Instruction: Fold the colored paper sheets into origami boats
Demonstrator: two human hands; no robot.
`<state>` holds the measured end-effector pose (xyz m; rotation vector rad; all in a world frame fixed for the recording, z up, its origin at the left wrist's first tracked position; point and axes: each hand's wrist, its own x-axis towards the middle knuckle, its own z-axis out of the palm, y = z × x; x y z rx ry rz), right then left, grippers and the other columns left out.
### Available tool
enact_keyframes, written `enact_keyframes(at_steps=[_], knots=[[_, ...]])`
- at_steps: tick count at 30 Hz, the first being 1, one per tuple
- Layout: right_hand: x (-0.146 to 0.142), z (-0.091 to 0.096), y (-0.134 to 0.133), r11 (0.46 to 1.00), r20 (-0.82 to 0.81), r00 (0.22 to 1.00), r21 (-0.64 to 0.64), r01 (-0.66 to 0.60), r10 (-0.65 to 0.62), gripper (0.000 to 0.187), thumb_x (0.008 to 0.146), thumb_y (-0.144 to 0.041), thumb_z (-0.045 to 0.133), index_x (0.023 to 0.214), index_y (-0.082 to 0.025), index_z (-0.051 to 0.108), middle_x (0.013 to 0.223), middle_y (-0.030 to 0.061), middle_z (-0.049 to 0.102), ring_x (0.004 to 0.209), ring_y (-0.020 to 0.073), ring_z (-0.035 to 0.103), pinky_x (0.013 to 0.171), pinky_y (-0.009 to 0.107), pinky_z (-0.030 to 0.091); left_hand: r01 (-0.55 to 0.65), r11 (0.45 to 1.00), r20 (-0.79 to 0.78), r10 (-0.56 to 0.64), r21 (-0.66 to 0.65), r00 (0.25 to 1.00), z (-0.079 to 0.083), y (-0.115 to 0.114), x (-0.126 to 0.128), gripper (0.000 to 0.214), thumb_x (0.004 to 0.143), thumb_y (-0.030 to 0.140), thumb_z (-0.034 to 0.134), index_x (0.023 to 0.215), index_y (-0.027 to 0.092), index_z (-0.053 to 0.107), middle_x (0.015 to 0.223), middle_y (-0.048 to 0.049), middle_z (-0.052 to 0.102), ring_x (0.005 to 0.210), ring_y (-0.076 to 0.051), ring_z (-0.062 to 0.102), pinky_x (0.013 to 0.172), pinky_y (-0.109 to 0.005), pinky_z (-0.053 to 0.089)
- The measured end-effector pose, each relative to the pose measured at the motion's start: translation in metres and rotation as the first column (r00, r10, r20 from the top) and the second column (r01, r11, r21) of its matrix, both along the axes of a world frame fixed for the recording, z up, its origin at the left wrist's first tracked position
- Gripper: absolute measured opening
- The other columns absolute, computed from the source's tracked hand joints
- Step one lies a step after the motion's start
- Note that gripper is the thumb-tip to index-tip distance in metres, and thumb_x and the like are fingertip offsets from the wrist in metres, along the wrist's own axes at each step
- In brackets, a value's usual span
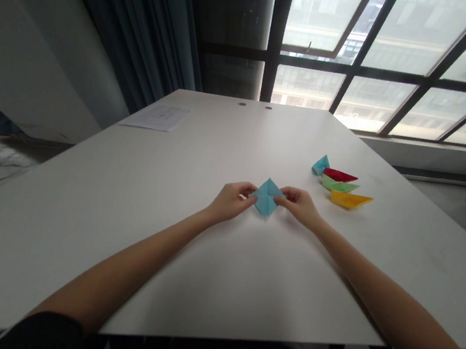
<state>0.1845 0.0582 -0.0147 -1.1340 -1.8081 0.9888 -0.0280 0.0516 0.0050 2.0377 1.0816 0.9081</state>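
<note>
A folded light-blue paper (267, 197), diamond-shaped with a crease down its middle, is held upright between my two hands. My left hand (232, 198) pinches its left corner with thumb and fingers. At the right corner, my right hand (300, 205) grips it the same way, thumb on the near face. Just beyond my right hand lie folded paper boats: a red boat (340, 176), a green boat (338, 185) and a yellow boat (350, 200). A blue folded paper piece (320, 165) stands behind them.
The white table (201, 285) spreads under my arms. Printed sheets (157, 117) lie at its far left. Two round grommets sit near the far edge, with a dark curtain (133, 18) and windows beyond.
</note>
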Motion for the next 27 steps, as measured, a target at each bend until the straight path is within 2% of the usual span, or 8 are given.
enact_keyframes(at_steps=[3, 6, 9, 14, 19, 22, 27], knots=[[0.001, -0.002, 0.001, 1.000, 0.153, 0.988, -0.015, -0.014, 0.016, 0.028, 0.072, -0.040, 0.056, 0.083, -0.015, 0.064, 0.067, 0.0011, 0.063, 0.055, 0.0110, 0.052, 0.052, 0.023, 0.039, -0.036, 0.997, -0.037, 0.034, -0.066, 0.999, -0.005, 0.005, -0.003, 0.021, 0.073, 0.025, 0.052, 0.084, 0.013, 0.064, 0.077, -0.0030, 0.066, 0.067, -0.012, 0.058, 0.061, -0.021, 0.045], [0.002, -0.002, 0.000, 0.995, 0.362, 0.931, 0.097, 0.006, -0.041, 0.022, 0.073, -0.036, 0.055, 0.081, -0.019, 0.066, 0.064, -0.0008, 0.061, 0.055, 0.0105, 0.049, 0.053, 0.023, 0.037, -0.033, 0.997, -0.177, 0.020, -0.068, 0.984, -0.009, 0.008, -0.007, 0.020, 0.072, 0.025, 0.052, 0.081, 0.015, 0.067, 0.070, -0.0007, 0.065, 0.062, -0.011, 0.056, 0.058, -0.021, 0.042], [0.002, -0.003, -0.001, 0.981, 0.451, 0.889, 0.196, -0.005, -0.085, 0.016, 0.072, -0.032, 0.056, 0.077, -0.021, 0.066, 0.071, 0.0002, 0.062, 0.065, 0.0130, 0.051, 0.060, 0.025, 0.039, 0.005, 1.000, -0.286, -0.001, 0.011, 0.958, -0.011, 0.009, -0.008, 0.019, 0.073, 0.024, 0.051, 0.077, 0.016, 0.068, 0.071, -0.0013, 0.065, 0.064, -0.012, 0.055, 0.060, -0.022, 0.042], [0.000, -0.003, -0.002, 0.953, 0.461, 0.886, 0.286, -0.102, -0.044, 0.014, 0.073, -0.027, 0.057, 0.085, -0.020, 0.061, 0.080, 0.0022, 0.061, 0.073, 0.0139, 0.050, 0.066, 0.025, 0.039, 0.100, 0.978, -0.330, -0.035, 0.184, 0.943, -0.016, 0.011, -0.008, 0.018, 0.075, 0.017, 0.050, 0.082, 0.018, 0.067, 0.080, -0.0029, 0.065, 0.078, -0.014, 0.055, 0.075, -0.026, 0.042], [-0.001, -0.002, -0.005, 0.950, 0.448, 0.894, 0.281, -0.134, -0.007, 0.009, 0.076, -0.024, 0.053, 0.082, -0.019, 0.057, 0.074, 0.0002, 0.057, 0.059, 0.0100, 0.046, 0.057, 0.022, 0.037, 0.204, 0.935, -0.367, -0.088, 0.291, 0.926, -0.021, 0.010, -0.010, 0.019, 0.079, 0.015, 0.047, 0.087, 0.017, 0.064, 0.086, -0.0047, 0.063, 0.084, -0.015, 0.054, 0.080, -0.027, 0.042], [-0.002, -0.002, -0.006, 0.951, 0.463, 0.886, 0.277, -0.138, -0.006, 0.008, 0.076, -0.023, 0.051, 0.081, -0.018, 0.056, 0.069, -0.0009, 0.056, 0.055, 0.0092, 0.044, 0.056, 0.021, 0.035, 0.214, 0.932, -0.364, -0.098, 0.294, 0.926, -0.022, 0.010, -0.010, 0.019, 0.079, 0.015, 0.046, 0.088, 0.016, 0.064, 0.086, -0.0056, 0.063, 0.083, -0.014, 0.054, 0.079, -0.026, 0.042], [-0.005, -0.003, -0.007, 0.947, 0.499, 0.866, 0.285, -0.146, -0.017, 0.014, 0.075, -0.027, 0.053, 0.087, -0.019, 0.057, 0.073, 0.0000, 0.058, 0.059, 0.0103, 0.047, 0.057, 0.022, 0.035, 0.157, 0.967, -0.308, -0.090, 0.202, 0.947, -0.021, 0.010, -0.008, 0.017, 0.077, 0.017, 0.049, 0.085, 0.016, 0.065, 0.080, -0.0035, 0.061, 0.074, -0.012, 0.055, 0.071, -0.023, 0.044]])
